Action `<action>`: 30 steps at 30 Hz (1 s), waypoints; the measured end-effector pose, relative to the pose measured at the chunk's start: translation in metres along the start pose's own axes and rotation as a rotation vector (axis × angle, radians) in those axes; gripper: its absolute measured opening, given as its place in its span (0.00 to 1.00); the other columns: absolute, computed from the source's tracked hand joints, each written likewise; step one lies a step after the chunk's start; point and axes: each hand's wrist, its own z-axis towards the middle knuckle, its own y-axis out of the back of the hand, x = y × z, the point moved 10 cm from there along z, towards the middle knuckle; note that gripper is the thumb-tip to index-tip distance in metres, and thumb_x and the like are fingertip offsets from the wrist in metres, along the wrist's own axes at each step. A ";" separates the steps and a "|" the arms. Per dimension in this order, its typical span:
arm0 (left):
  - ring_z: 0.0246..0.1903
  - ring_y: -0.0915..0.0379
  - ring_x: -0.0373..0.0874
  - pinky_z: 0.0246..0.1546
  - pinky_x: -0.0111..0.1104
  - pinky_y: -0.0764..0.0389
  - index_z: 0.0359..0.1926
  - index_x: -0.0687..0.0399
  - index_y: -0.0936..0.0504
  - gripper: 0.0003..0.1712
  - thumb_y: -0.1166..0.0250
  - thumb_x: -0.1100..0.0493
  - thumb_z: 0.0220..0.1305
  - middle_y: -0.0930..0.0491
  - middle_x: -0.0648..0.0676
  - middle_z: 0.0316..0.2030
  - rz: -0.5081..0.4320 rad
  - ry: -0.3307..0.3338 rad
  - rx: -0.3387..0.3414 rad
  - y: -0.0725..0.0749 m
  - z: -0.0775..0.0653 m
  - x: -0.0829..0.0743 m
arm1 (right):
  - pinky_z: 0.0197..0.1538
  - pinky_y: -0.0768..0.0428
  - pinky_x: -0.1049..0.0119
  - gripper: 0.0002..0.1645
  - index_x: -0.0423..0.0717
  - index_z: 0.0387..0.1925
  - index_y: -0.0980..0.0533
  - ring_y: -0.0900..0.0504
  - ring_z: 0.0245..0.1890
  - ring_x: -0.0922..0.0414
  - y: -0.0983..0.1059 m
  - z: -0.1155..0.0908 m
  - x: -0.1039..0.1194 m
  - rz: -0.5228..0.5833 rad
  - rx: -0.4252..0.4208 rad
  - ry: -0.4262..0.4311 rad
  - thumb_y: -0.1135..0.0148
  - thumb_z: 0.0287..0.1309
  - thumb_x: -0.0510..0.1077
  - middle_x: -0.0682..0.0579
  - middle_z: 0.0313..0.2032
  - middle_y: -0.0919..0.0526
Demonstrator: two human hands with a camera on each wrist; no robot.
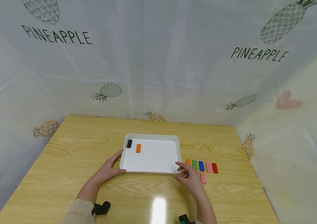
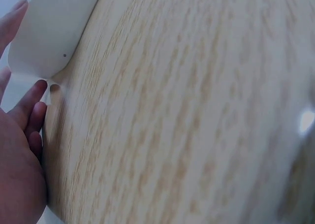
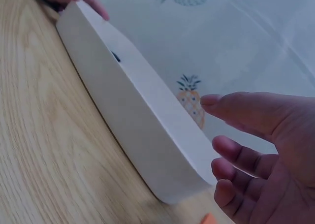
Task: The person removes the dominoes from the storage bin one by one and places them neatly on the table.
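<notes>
A white rectangular tray holds a black tile and an orange tile near its left end. My left hand grips the tray's front left corner, thumb at the front edge and fingers along the left side. In the left wrist view, the fingers of this hand meet the tray's corner. My right hand hovers by the front right corner, with thumb and fingers loosely bent and apart. The right wrist view shows nothing between the fingers of that hand.
Right of the tray lies a row of tiles: orange, green, blue, pink and red. Another pink tile lies nearer. A bit of blue shows beside the right hand. Pineapple-printed sheeting surrounds the wooden table.
</notes>
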 end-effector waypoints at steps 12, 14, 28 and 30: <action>0.66 0.45 0.63 0.63 0.61 0.46 0.76 0.50 0.47 0.58 0.22 0.54 0.49 0.37 0.62 0.68 0.022 -0.011 0.005 0.000 0.000 0.001 | 0.36 0.26 0.66 0.28 0.39 0.57 0.24 0.28 0.33 0.56 -0.051 0.016 0.023 0.045 0.070 0.091 0.28 0.53 0.36 0.42 0.42 0.22; 0.66 0.45 0.62 0.63 0.61 0.47 0.76 0.49 0.47 0.59 0.22 0.54 0.49 0.37 0.62 0.68 0.012 -0.003 0.005 0.000 0.000 0.003 | 0.37 0.26 0.65 0.27 0.39 0.57 0.23 0.27 0.32 0.56 -0.058 0.020 0.027 0.061 0.071 0.103 0.28 0.53 0.37 0.42 0.43 0.21; 0.66 0.44 0.62 0.63 0.62 0.47 0.76 0.51 0.45 0.57 0.22 0.56 0.49 0.36 0.62 0.67 0.000 -0.050 0.007 -0.001 0.000 0.000 | 0.34 0.27 0.69 0.22 0.35 0.51 0.21 0.25 0.32 0.57 -0.091 0.048 0.047 0.146 -0.006 0.120 0.29 0.52 0.33 0.39 0.39 0.19; 0.66 0.43 0.62 0.63 0.62 0.47 0.76 0.51 0.45 0.57 0.22 0.56 0.49 0.35 0.62 0.67 0.000 -0.055 0.005 0.000 0.000 -0.001 | 0.32 0.27 0.70 0.21 0.34 0.50 0.21 0.25 0.32 0.56 -0.093 0.050 0.055 0.158 0.005 0.112 0.30 0.52 0.32 0.36 0.39 0.20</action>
